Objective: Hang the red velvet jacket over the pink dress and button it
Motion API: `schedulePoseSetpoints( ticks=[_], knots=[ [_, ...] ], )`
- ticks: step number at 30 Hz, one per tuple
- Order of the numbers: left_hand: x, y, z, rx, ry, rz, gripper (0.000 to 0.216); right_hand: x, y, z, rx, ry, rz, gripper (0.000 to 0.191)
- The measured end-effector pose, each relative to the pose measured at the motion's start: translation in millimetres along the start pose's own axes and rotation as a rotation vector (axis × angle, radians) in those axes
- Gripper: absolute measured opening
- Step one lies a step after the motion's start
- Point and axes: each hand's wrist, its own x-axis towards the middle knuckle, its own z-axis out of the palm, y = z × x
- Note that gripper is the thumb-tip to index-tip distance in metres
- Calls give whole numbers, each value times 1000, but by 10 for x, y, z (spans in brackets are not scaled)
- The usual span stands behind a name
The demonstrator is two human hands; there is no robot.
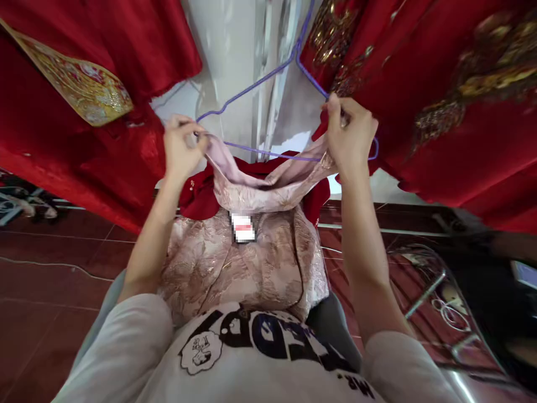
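A pink brocade skirt (239,268) lies across my lap, its waistband (255,196) raised and stretched between my hands. My left hand (183,146) pinches the band's left end, close to the left tip of a purple hanger (255,84). At the other end, my right hand (351,134) is closed on the band beside the hanger's right arm; whether it also grips the hanger is hidden. The hanger's lower bar crosses just above the band's opening. A white tag (243,228) lies on the skirt below the band. Red cloth (201,196) shows behind the band.
Red garments with gold embroidery hang at the left (84,84) and right (419,101). Behind the hanger is a pale wall (226,56). A metal-framed stand (428,294) and a coiled white cable (451,316) are at the right, above the dark red tiled floor (50,296).
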Motion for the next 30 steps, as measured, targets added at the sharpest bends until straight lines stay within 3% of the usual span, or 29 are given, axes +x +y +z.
schedulePoseSetpoints(
  ticks=[4, 9, 12, 16, 19, 22, 24, 27, 29, 30],
  knots=[
    [182, -294, -232, 144, -51, -93, 23, 9, -10, -15, -24, -21, 17, 42],
    [481, -386, -214, 220, -126, -126, 32, -22, -62, -28, -60, -56, 72, 40],
    [688, -243, -156, 162, -117, -124, 41, -37, -77, -33, -70, -34, 42, 45],
    [883, 167, -79, -47, -112, -88, 35, -47, -100, -30, -66, -71, 79, 40],
    [925, 482, 21, -266, -182, -21, 33, -50, -116, -20, -34, -97, 122, 36],
    [871, 603, 116, -431, -260, 56, 34, -47, -115, -13, -21, -111, 151, 35],
    [788, 534, 134, -544, -332, 67, 27, -42, -104, -7, -31, -137, 169, 34],
    [641, 242, 83, -678, -628, 107, 7, -33, -83, 11, -47, -167, 188, 33],
    [561, -29, 46, -599, -808, 177, 9, -26, -72, 27, -63, -173, 199, 32],
    [526, -174, 46, -522, -838, 186, 11, -23, -69, 34, -70, -175, 202, 31]
  ],
)
